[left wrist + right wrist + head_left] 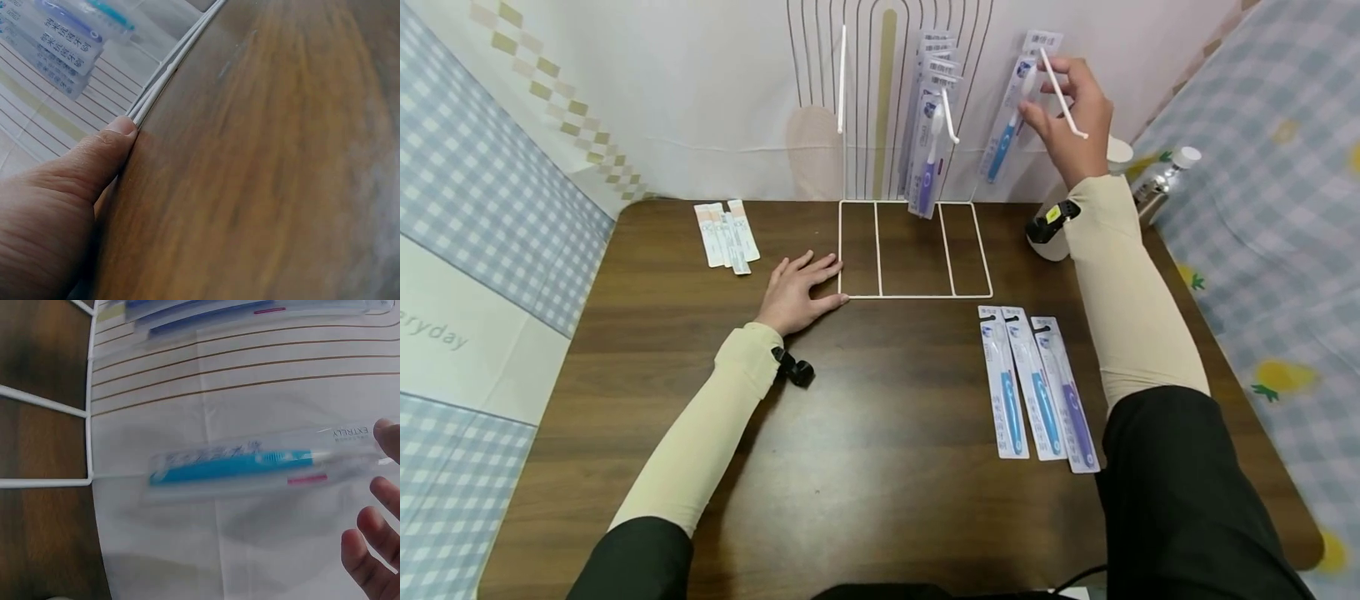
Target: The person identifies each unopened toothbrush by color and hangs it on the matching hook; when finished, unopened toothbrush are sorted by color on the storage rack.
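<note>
In the head view, my right hand (1073, 117) is raised at the right hook (1062, 92) of a white wire rack. A packaged blue toothbrush (1002, 150) hangs there, its top end beside my thumb and fingers. The right wrist view shows that blue toothbrush (231, 467) slightly blurred, with the right thumb (389, 439) over the pack's end and the other fingers spread apart below it. My left hand (797, 293) lies with fingers spread on the table, at the left front corner of the rack's base (917, 297). Its thumb (103, 150) touches the base wire in the left wrist view.
Several packaged toothbrushes (928, 158) hang on the middle hook. The left hook (842, 79) is bare. Three more toothbrush packs (1037, 383) lie on the table at right. Bandage-like strips (727, 236) lie at back left; a silver bottle (1161, 183) stands at back right.
</note>
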The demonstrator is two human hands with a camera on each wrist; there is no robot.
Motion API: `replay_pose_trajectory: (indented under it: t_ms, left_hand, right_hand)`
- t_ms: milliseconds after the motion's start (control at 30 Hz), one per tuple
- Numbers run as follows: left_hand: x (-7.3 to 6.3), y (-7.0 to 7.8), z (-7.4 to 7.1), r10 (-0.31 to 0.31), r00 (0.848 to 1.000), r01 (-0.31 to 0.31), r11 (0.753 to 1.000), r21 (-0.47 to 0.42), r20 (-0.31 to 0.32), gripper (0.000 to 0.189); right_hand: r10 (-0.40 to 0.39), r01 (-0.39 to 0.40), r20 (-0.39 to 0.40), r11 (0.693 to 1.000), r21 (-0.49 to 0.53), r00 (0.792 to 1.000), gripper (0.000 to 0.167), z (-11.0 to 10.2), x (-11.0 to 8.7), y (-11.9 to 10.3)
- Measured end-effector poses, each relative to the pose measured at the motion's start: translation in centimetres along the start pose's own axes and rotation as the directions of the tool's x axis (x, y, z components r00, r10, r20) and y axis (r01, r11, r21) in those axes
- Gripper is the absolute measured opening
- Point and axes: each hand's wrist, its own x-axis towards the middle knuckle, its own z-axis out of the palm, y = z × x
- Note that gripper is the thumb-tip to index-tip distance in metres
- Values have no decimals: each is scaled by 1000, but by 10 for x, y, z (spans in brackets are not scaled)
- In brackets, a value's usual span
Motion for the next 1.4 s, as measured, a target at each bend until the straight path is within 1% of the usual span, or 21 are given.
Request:
replay_pose_trajectory:
  t_ms: [100, 167, 233, 300, 333, 400, 500, 600, 667, 733, 833, 933, 1000, 1033, 1100, 1167, 1267, 1400]
  left_hand:
    - [0, 0, -2, -5, 1000, 5, 1000, 3, -1, 70]
    - [-1, 0, -4, -6, 1000, 6, 1000, 6, -2, 69]
    - [-2, 1, -6, -8, 1000, 8, 1000, 9, 1, 69]
    - [-2, 1, -7, -6, 1000, 6, 1000, 9, 0, 69]
    - [-2, 0, -8, -8, 1000, 8, 1000, 13, -3, 69]
    - [-5, 0, -11, -12, 1000, 12, 1000, 10, -10, 69]
    - [-5, 0, -13, -6, 1000, 7, 1000, 9, -22, 69]
    - [-4, 0, -14, -4, 1000, 4, 1000, 9, -25, 70]
    - [-4, 0, -14, -6, 1000, 7, 1000, 10, -18, 70]
    - [-4, 0, -14, -12, 1000, 12, 1000, 11, -10, 70]
    - [-4, 1, -12, -19, 1000, 19, 1000, 15, -7, 69]
    - [-4, 2, -8, -13, 1000, 13, 1000, 15, -5, 70]
    - [-4, 3, -7, -10, 1000, 10, 1000, 13, -1, 70]
    - [-4, 3, -6, -9, 1000, 9, 1000, 12, 3, 70]
    - [-5, 4, -5, -11, 1000, 11, 1000, 9, 10, 71]
    - [-6, 4, -4, -17, 1000, 17, 1000, 8, 8, 71]
    - [-6, 4, -7, -21, 1000, 21, 1000, 10, -2, 70]
    - [-5, 3, -10, -21, 1000, 21, 1000, 18, -2, 70]
  right_hand:
    - [37, -37, 13, 999, 26, 999, 45, -8, -12, 0]
    - [48, -49, 23, 998, 33, 999, 42, -14, -27, 3]
    - [30, -31, 59, 999, 14, 998, 37, -21, -48, 6]
    - [-1, 6, 124, 999, -44, 992, 32, -28, -73, 9]
    - [-16, 27, 166, 997, -67, 986, 30, -30, -86, 10]
    - [-56, 91, 253, 988, -126, 966, 28, -34, -111, 13]
    - [-92, 162, 337, 969, -187, 937, 26, -38, -145, 24]
    - [-81, 190, 419, 955, -226, 904, 28, -40, -173, 37]
    - [-49, 185, 476, 952, -242, 878, 30, -39, -190, 45]
    - [-21, 186, 533, 948, -258, 846, 33, -38, -203, 50]
    - [10, 195, 590, 939, -283, 807, 38, -36, -219, 58]
    - [55, 201, 626, 922, -330, 778, 46, -37, -232, 63]
    - [90, 193, 641, 914, -357, 762, 52, -37, -238, 66]
    - [102, 187, 644, 912, -364, 758, 53, -37, -241, 67]
    - [112, 178, 642, 912, -369, 758, 55, -36, -245, 70]
    - [94, 173, 632, 922, -347, 769, 54, -35, -248, 72]
    - [50, 178, 611, 935, -307, 790, 47, -30, -250, 72]
    - [17, 180, 598, 947, -268, 801, 39, -24, -252, 69]
